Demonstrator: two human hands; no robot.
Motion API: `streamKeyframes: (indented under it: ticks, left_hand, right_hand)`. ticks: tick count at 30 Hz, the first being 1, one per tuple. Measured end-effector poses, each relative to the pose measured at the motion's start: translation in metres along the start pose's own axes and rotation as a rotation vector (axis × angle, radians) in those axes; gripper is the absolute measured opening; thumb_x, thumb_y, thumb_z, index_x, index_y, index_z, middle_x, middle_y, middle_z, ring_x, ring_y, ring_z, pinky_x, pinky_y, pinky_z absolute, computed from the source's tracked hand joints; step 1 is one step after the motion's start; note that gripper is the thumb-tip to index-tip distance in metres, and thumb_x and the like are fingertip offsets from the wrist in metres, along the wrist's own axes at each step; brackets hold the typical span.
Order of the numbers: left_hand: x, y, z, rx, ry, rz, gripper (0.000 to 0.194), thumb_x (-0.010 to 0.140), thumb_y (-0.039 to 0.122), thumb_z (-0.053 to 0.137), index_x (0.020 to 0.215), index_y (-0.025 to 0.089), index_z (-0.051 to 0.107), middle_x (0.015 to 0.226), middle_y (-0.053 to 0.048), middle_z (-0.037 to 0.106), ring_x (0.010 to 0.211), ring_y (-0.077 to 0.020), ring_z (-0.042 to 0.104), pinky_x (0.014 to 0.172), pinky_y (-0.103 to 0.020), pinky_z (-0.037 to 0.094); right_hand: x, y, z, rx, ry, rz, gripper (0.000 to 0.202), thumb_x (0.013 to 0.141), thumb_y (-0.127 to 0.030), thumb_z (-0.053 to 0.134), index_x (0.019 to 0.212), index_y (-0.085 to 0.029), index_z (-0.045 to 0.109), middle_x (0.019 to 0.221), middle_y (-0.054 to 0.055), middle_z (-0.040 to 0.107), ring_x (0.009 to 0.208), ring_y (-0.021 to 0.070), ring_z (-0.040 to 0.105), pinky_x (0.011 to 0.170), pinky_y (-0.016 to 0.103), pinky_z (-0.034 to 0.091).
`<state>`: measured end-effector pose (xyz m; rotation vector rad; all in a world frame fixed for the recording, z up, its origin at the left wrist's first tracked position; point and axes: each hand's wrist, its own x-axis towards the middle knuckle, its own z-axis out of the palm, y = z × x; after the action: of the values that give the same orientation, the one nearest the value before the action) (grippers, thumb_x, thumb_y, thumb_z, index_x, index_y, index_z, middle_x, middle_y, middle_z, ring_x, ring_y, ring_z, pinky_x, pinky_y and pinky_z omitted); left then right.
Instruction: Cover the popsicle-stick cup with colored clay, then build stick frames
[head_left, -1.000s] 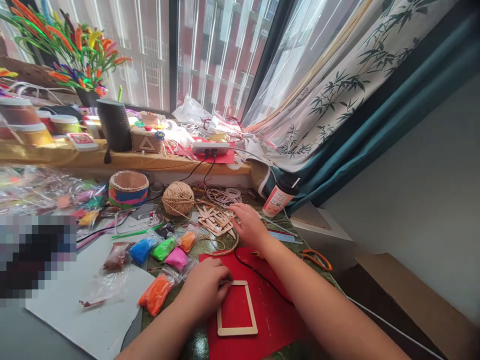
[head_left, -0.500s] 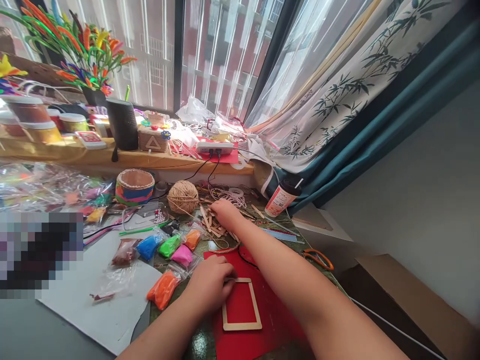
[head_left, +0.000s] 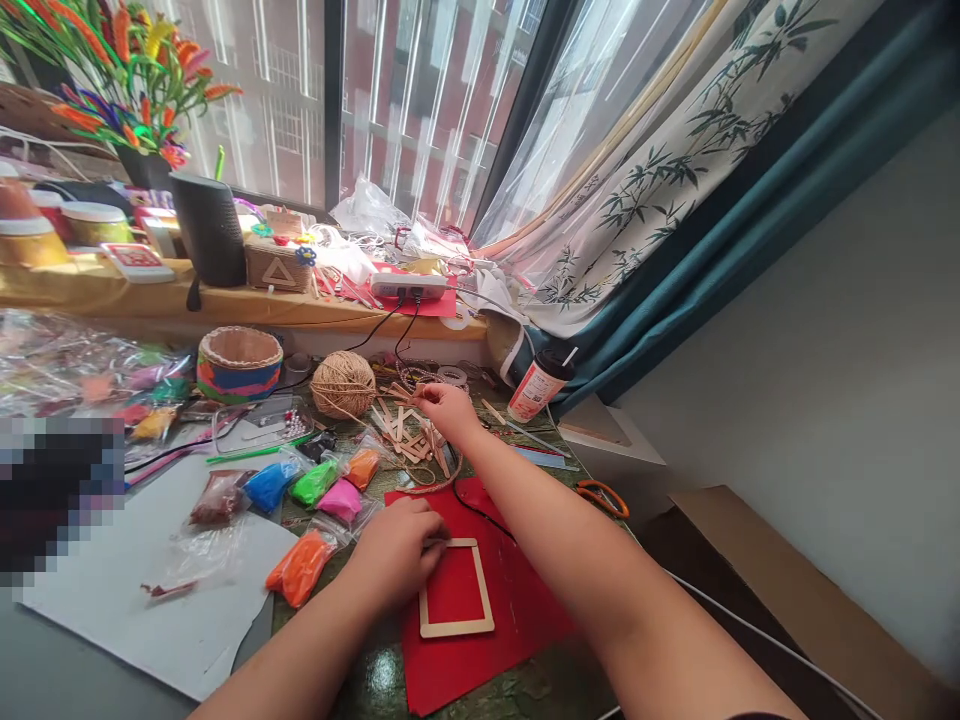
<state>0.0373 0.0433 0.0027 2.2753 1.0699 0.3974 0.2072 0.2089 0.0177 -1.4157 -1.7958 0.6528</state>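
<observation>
A rectangular frame of pale craft sticks [head_left: 486, 590] lies on a red sheet [head_left: 525, 610] in front of me. My left hand [head_left: 397, 548] is at its upper left corner, fingers curled and thumb against the corner, which they partly cover. Farther off, my right hand [head_left: 450, 412] is raised a little over a loose pile of craft sticks [head_left: 401, 430]. Its thumb and fingers are pinched together, with the end of a craft stick [head_left: 403, 396] showing at their tips.
A ball of twine [head_left: 343, 385] sits left of the pile, beside a coloured round basket [head_left: 240, 365]. Bagged clay, such as an orange packet [head_left: 300, 570], lies left of my left hand. A paper cup [head_left: 538, 385] and orange-handled scissors [head_left: 604, 498] are at the right.
My right hand has lifted off the pile, now pinching a craft stick, and more of the pile shows. My left hand stays at the frame's corner. The whole view has shifted slightly.
</observation>
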Motion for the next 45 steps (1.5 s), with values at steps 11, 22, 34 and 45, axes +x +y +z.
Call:
streamKeyframes:
  ticks: [11,22,34,45]
  left_hand:
    - [0.002,-0.005,0.003,-0.072,0.022,0.012,0.017,0.091,0.016,0.067,0.097,0.025,0.08,0.102,-0.007,0.077,0.103,-0.0268,0.068,0.087,-0.037,0.048]
    - [0.005,-0.003,0.003,-0.659,0.347,-0.172,0.037,0.095,0.05,0.061,0.117,0.021,0.068,0.11,-0.01,0.075,0.092,-0.025,0.069,0.081,-0.038,0.055]
    - [0.01,0.003,-0.008,-1.384,0.534,-0.386,0.063,0.066,0.072,0.088,0.089,0.017,0.069,0.067,0.003,0.066,0.05,-0.0091,0.056,0.047,-0.02,0.044]
    - [0.008,0.002,-0.01,-1.379,0.675,-0.385,0.065,0.074,0.081,0.077,0.093,0.021,0.065,0.06,0.008,0.058,0.042,-0.0077,0.044,0.04,-0.02,0.033]
  right_hand:
    - [0.024,-0.015,-0.034,0.807,0.446,0.147,0.018,0.094,-0.042,0.074,0.094,-0.025,0.066,0.088,-0.002,0.079,0.085,0.0154,0.074,0.082,0.029,0.061]
    - [-0.029,-0.031,-0.002,1.152,0.234,0.425,0.023,0.087,-0.024,0.086,0.083,-0.021,0.064,0.074,0.0,0.077,0.066,0.0166,0.074,0.068,0.03,0.066]
    - [-0.102,-0.054,0.015,1.236,0.194,0.345,0.021,0.084,-0.034,0.086,0.092,-0.024,0.07,0.089,0.002,0.082,0.084,0.0221,0.079,0.076,0.035,0.068]
    - [-0.052,-0.019,-0.034,0.801,0.131,0.367,0.027,0.106,-0.034,0.06,0.088,-0.016,0.07,0.089,0.007,0.075,0.078,0.0207,0.074,0.073,0.037,0.066]
